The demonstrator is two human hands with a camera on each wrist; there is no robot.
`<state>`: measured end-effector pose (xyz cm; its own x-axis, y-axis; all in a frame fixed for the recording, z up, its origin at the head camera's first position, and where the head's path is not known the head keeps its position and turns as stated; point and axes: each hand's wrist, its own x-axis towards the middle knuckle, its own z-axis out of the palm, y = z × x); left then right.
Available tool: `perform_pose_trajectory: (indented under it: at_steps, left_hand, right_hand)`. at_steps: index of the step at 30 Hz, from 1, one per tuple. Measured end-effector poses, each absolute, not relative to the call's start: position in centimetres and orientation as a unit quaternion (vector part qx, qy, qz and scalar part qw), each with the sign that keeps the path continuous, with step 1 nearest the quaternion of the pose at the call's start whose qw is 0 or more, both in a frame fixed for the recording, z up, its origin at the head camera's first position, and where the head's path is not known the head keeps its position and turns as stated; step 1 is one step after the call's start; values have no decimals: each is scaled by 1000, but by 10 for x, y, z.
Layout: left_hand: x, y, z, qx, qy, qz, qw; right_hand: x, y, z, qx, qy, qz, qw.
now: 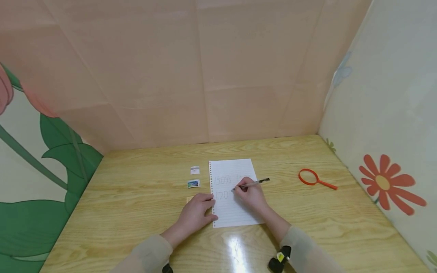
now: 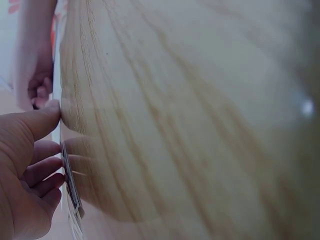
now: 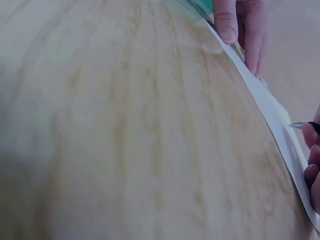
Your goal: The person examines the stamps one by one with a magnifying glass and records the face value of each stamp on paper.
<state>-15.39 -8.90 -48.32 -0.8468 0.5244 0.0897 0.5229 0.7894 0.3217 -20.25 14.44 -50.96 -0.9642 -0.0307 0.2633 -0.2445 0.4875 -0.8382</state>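
A sheet of lined loose-leaf paper (image 1: 232, 167) lies on the wooden table, with punched holes down its left side. Faint handwritten figures show on it, including what reads as 120. My right hand (image 1: 252, 198) pinches a pen (image 1: 261, 181), its tip at the sheet beside those figures; the right wrist view also shows the pen tip (image 3: 296, 125) over the paper. On the sheet's left edge rests my left hand (image 1: 195, 212), fingers relaxed and thumb apart. Beneath or beside its fingers a small tan piece (image 1: 189, 199) is mostly hidden.
Left of the paper lie a blue-green stamp-like picture (image 1: 193, 184) and a paler one (image 1: 195, 170). A red magnifying glass (image 1: 317, 179) lies to the right. A pink sheet (image 1: 153, 94) hangs behind the table (image 1: 136, 178); a flower-patterned wall (image 1: 382, 113) stands at the right.
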Motion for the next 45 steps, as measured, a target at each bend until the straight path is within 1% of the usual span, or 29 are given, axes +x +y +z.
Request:
perform_pose_trajectory:
  at_steps: [4,16,24,32,39,45]
  left_hand:
    - [-154,-89,-484,278,946,168,0]
    - [-154,-87,-485,278,946,168,3]
    - [-154,-88,-484,282,945,166,-3]
    - [-154,-89,-484,279,945,173,-4]
    - [-154,-89,-484,278,945,175,2]
    - [-154,-89,-484,278,944,176,0]
  right_hand:
    - [-200,145,-507,66,-845,522,93]
    - [-198,143,-510,73,-851,513,87]
    - [-197,139,-511,96,-867,475,115]
    - [-199,147,-513,92,-859,487,130]
    - [-198,148,-511,88,-847,513,109]
    - [-199,146,-511,96,-852,503,106]
